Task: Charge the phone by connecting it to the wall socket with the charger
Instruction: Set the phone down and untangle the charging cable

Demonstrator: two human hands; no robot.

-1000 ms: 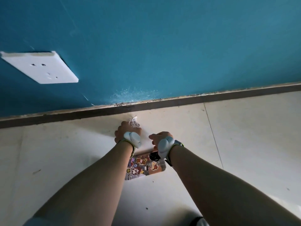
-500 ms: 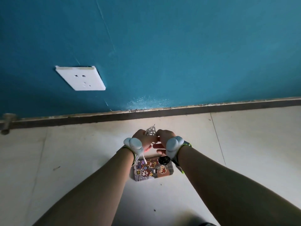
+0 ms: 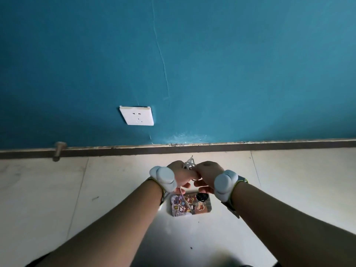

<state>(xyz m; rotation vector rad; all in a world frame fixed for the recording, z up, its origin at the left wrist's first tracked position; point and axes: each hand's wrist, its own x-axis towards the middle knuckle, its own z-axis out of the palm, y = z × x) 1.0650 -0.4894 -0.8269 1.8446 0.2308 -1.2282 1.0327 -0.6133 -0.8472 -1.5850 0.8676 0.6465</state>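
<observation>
A phone [image 3: 189, 206] in a sticker-covered case lies back up on the pale floor tiles, just below my hands. My left hand [image 3: 178, 175] and my right hand [image 3: 207, 173] are side by side above it, both gripping a bundled white charger cable [image 3: 189, 162] that pokes up between them. One strand of the cable [image 3: 183, 197] hangs down across the phone. The charger's plug is hidden inside my hands. A white wall socket [image 3: 137, 116] sits low on the teal wall, up and left of my hands, with nothing plugged in.
A dark skirting board [image 3: 250, 147] runs along the foot of the teal wall. A small metal door stop [image 3: 57, 150] sticks out of the skirting at the left. Pale floor tiles [image 3: 57, 189] stretch to either side of my arms.
The view has pulled back and tilted up, so the socket now sits near the middle. My hands came together on the cable bundle and lifted it slightly above the phone.
</observation>
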